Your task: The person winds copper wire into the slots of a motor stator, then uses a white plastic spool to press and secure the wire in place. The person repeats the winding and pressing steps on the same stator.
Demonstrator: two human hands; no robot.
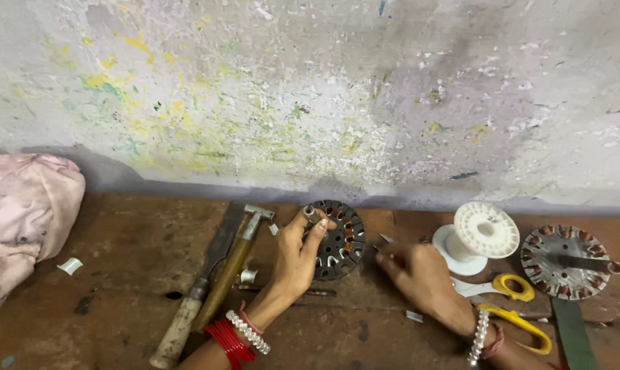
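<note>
My left hand [297, 255] grips a dark slotted metal stator disc [338, 241], holding it tilted on its edge on the wooden floor, fingers over its top rim. Some slots show copper-coloured winding. My right hand [419, 274] is just right of the disc, fingers pinched on something thin and small near its edge; what it holds is too small to make out. Red and white bangles sit on my left wrist, a beaded one on my right.
A hammer [231, 264] and a wooden-handled chisel [200, 288] lie left of my left hand. A white plastic spool [479, 236], yellow-handled scissors [508, 301] and a second wound stator [563, 262] lie right. A pink cloth bundle [22, 219] is far left; a paint-flecked wall behind.
</note>
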